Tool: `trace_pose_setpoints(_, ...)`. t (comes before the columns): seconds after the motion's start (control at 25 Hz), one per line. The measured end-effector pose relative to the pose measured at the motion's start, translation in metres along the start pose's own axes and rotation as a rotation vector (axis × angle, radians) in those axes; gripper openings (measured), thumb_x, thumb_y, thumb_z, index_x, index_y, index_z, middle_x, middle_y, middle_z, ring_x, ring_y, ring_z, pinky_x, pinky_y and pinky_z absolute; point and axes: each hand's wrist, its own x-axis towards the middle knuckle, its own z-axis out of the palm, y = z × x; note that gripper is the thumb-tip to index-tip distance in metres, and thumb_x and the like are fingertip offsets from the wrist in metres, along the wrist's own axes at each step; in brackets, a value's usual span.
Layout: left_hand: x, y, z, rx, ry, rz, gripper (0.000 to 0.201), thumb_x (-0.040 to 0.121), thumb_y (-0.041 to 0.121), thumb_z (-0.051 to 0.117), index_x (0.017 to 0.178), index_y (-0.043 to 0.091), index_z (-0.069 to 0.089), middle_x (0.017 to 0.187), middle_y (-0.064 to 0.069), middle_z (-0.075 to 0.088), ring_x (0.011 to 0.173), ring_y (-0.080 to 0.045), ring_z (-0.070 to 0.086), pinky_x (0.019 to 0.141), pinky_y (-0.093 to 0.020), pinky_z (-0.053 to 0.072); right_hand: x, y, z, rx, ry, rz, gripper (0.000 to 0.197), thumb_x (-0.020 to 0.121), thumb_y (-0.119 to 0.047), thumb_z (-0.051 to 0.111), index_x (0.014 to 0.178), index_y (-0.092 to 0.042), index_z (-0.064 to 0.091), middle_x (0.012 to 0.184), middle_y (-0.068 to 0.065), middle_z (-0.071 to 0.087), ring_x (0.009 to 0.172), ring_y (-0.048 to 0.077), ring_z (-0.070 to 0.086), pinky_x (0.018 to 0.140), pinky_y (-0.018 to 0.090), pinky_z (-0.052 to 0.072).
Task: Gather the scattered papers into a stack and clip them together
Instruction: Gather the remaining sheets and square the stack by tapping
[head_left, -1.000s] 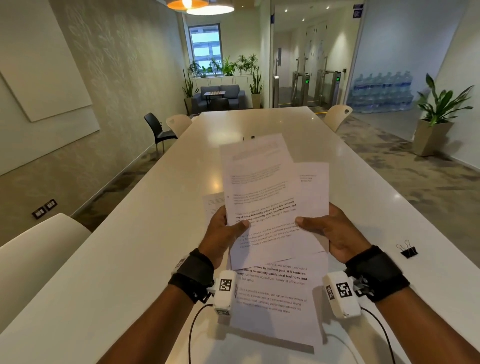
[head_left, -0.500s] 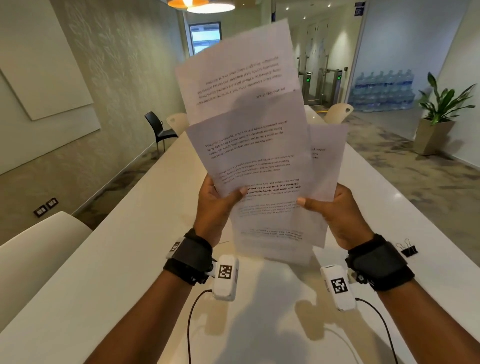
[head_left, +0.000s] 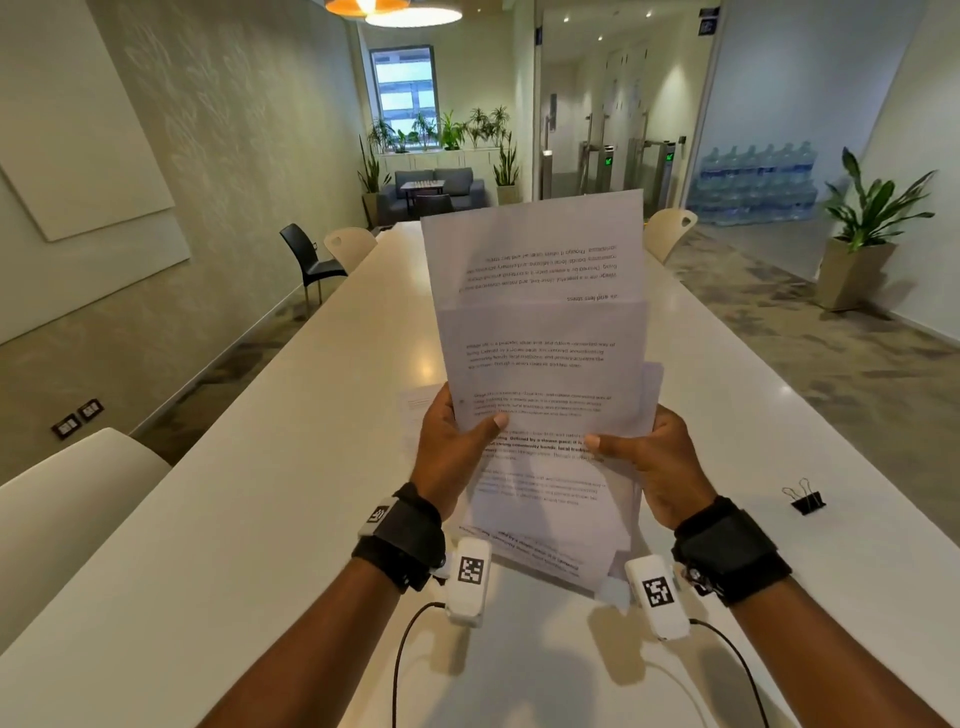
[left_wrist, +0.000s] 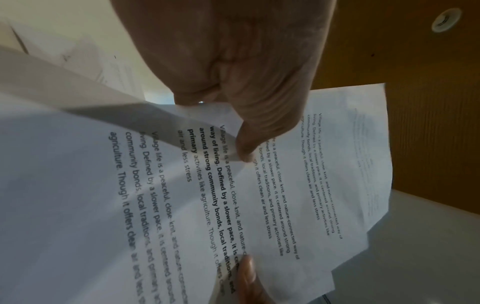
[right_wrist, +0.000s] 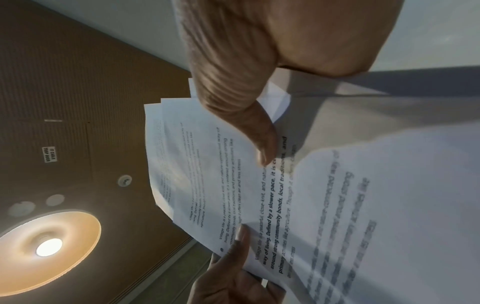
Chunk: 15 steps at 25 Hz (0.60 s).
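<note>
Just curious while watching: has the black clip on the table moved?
No. The binder clip still lies near the right edge of the table.

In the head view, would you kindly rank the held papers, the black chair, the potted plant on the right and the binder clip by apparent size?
1. Held papers, largest, though nearness to the camera inflates them.
2. Potted plant.
3. Black chair, far off, so it only looks smaller.
4. Binder clip, smallest.

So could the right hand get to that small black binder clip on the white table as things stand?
Probably yes, once freed. The black binder clip lies in the open on the white table, just right of the right hand, but that hand holds the printed paper sheets together with the left hand.
</note>
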Motion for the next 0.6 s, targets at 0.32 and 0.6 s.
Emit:
trace_pose_setpoints(0.32, 0.012, 0.042, 0.002, 0.073, -0.043, 0.111, 0.046, 0.097, 0.003, 0.078, 0.14, 0.009, 0.061, 0.137, -0.008, 0.076, 0.121, -0.026, 0.077, 0.096, -0.043, 0.068, 0.004, -0.055, 0.006, 0.131, -0.076, -0.159, 0.05, 0.083, 0.018, 0.075, 0.129, 0.001, 0.065, 0.125, 0.013, 0.078, 0.11, 0.034, 0.078, 0.089, 0.05, 0.067)
trace_pose_setpoints(0.6, -0.006, 0.003, -0.003, 0.074, -0.006, -0.033, 0.036, 0.1, 0.009, 0.076, 0.131, 0.027, 0.073, 0.127, 0.007, 0.082, 0.115, -0.016, 0.078, 0.097, -0.036, 0.067, 0.007, -0.05, 0.006, 0.164, -0.119, -0.151, 0.059, 0.082, 0.024, 0.07, 0.138, 0.007, 0.058, 0.134, 0.025, 0.072, 0.117, 0.045, 0.073, 0.095, 0.057, 0.064)
